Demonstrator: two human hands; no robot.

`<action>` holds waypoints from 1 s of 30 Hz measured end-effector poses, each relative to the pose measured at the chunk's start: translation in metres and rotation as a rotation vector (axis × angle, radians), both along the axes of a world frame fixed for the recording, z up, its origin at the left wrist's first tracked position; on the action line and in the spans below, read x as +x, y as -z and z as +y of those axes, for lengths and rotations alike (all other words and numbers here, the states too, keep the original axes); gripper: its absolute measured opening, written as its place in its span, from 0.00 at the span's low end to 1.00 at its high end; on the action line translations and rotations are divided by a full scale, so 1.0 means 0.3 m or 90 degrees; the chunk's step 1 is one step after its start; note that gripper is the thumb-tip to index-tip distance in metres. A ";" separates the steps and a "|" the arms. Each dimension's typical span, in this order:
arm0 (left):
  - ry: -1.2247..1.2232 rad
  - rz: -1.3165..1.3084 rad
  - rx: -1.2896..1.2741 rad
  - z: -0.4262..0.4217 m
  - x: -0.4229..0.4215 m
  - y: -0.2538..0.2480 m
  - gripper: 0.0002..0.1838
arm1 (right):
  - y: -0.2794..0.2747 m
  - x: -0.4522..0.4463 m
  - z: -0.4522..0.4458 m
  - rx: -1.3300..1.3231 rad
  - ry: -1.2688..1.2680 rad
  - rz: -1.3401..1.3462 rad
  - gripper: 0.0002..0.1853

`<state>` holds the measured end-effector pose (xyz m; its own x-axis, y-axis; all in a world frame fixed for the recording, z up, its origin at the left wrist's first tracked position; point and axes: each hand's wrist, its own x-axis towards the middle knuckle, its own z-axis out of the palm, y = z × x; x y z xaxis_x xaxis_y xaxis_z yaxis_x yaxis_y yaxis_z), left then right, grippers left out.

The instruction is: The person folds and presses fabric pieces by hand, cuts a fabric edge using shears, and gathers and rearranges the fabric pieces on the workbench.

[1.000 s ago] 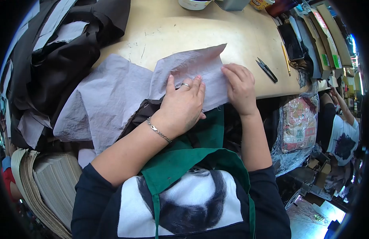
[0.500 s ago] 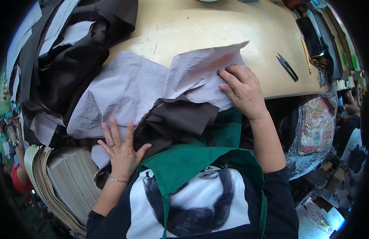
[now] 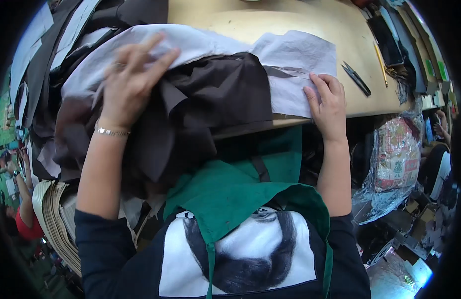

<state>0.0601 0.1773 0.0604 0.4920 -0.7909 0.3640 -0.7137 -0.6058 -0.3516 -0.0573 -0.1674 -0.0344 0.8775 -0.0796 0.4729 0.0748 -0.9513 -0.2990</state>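
Pale lilac-grey fabric [image 3: 305, 50] lies over the table, its right part fairly flat. Joined along its lower side is dark brown fabric [image 3: 225, 89], bunched and hanging over the table's front edge at the left. My left hand [image 3: 131, 79], blurred, is over the left part of the cloth with its fingers apart; whether it touches the cloth is unclear. My right hand [image 3: 328, 102] pinches the right edge of the lilac-grey fabric between thumb and fingers. Black thread snips [image 3: 356, 78] lie just right of that fabric.
A yellow pencil [image 3: 380, 65] lies on the table [image 3: 215, 15] at the right, near cardboard pieces. More dark cloth is piled at the far left. A plastic-wrapped patterned bundle [image 3: 397, 154] stands right of my arm, and stacked sheets [image 3: 56, 219] are at lower left. People are at both sides.
My left hand has moved up from the table's front edge, and the brown fabric is spread further up over the lilac-grey. My right hand has shifted slightly right and down, the lilac-grey fabric flatter beside it.
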 end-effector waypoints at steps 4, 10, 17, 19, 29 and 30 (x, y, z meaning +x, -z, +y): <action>-0.036 0.352 0.034 0.052 0.036 0.146 0.34 | -0.004 0.001 -0.035 0.009 0.016 0.004 0.17; 0.140 0.250 -0.206 -0.191 -0.130 -0.097 0.26 | -0.003 -0.002 -0.020 0.014 0.025 0.008 0.17; 0.215 0.277 0.013 -0.423 -0.156 0.172 0.23 | 0.000 -0.006 -0.024 -0.001 0.025 0.021 0.17; 0.115 0.298 0.016 -0.328 -0.117 0.158 0.20 | -0.007 -0.007 -0.021 0.002 0.029 0.016 0.17; -0.128 0.319 -0.244 -0.346 -0.071 0.204 0.24 | -0.006 -0.001 -0.036 0.021 -0.006 0.016 0.17; -0.140 0.308 -0.228 -0.348 -0.068 0.190 0.26 | -0.010 0.007 -0.044 0.019 -0.014 0.023 0.17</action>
